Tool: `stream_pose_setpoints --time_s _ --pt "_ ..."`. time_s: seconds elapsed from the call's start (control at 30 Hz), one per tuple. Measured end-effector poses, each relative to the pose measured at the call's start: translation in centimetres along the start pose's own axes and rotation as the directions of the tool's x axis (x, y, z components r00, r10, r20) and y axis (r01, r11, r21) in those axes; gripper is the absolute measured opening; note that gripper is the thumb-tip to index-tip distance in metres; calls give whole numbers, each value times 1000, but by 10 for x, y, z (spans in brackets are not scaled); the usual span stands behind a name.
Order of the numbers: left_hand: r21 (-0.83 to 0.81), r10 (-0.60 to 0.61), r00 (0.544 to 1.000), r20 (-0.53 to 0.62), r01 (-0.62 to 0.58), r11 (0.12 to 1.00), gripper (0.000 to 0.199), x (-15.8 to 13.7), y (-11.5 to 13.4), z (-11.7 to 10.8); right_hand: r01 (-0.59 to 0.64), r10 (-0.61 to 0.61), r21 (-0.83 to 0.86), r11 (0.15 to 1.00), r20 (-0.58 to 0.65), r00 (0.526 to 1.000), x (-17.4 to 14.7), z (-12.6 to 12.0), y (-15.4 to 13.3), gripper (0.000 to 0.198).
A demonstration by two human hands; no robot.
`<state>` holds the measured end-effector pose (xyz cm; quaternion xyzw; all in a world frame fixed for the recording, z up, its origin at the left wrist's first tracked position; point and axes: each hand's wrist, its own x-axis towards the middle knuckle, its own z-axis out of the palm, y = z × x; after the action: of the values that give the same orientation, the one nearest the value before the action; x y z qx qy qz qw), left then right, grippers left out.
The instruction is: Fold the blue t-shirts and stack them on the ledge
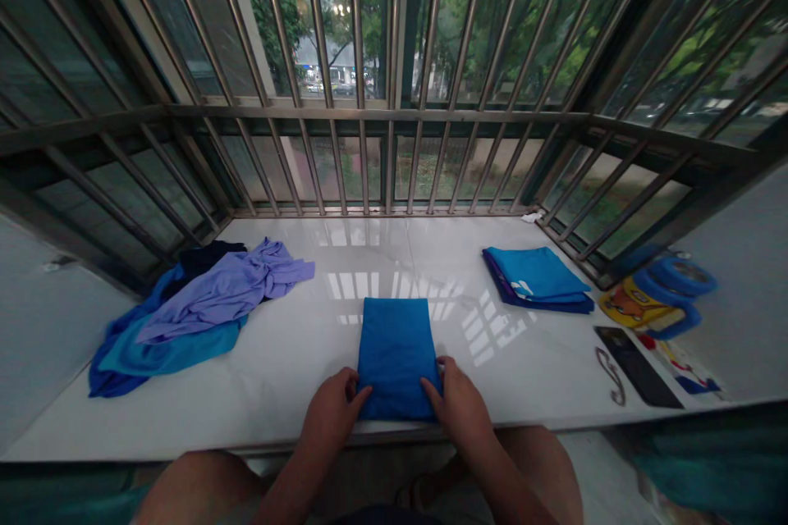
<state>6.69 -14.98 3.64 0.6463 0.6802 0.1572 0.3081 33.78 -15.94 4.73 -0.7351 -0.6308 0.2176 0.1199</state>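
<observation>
A blue garment [397, 353], folded into a neat upright rectangle, lies flat on the white marble-like sill in front of me. My left hand [337, 406] pinches its left edge near the front, with the thumb on top and the fingers curled at the side. At the right edge, my right hand [459, 402] holds it the same way, thumb over the cloth. Further right rests a stack of folded garments [538, 275], bright blue with a white print over dark purple-blue. To the left, a loose heap holds a crumpled lavender garment [215, 291] and a turquoise one [178, 349].
Metal window bars [382, 113] enclose the white sill [295, 394] on three sides. On the right stand a blue-and-yellow jug-like container [652, 295], a dark phone [637, 367] and a thin curled chain or cord [611, 377]. The sill's front edge is just before my knees.
</observation>
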Motion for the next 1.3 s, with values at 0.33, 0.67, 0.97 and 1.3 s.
stream_pose_setpoints --time_s 0.33,0.67,0.97,1.3 --pt "-19 -36 999 23 37 999 17 4 -10 -9 342 -369 -206 917 -112 923 -10 23 -6 46" --pt "-40 149 970 -191 -159 986 38 -1 -55 -19 597 -671 -329 732 -192 717 -44 118 -3 54" --pt "313 454 823 -342 -356 881 49 -2 -87 -1 351 -355 128 928 15 935 -26 -16 -3 38" --pt "323 483 804 -346 -381 866 46 -2 -90 2 55 -57 -16 998 -345 937 65 -261 46 39"
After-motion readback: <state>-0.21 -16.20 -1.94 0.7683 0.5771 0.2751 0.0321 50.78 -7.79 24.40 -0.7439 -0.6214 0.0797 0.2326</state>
